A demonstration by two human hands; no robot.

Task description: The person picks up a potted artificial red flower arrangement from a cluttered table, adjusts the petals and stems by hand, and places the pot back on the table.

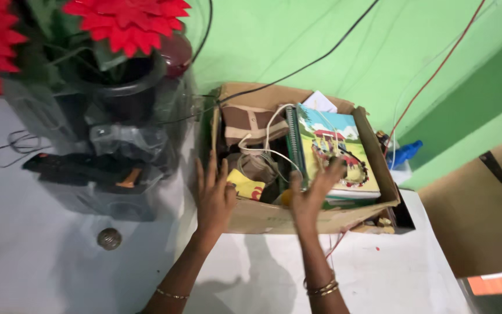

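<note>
An open cardboard box (262, 216) stands on a white surface against a green wall. My left hand (214, 195) is open, fingers spread, at the box's near left rim. My right hand (315, 192) is open too, blurred, its fingers reaching over the rim onto a spiral-bound book with a colourful picture cover (335, 145). Inside the box lie a brown and cream pouch (251, 123), a white cable (265, 152) and a yellow packet (246, 185).
A black pot with red artificial flowers (124, 24) wrapped in clear plastic stands left of the box. A small round metal object (109, 238) lies on the surface. Black and red wires (315, 59) run along the wall. A blue object (405, 152) lies behind the box.
</note>
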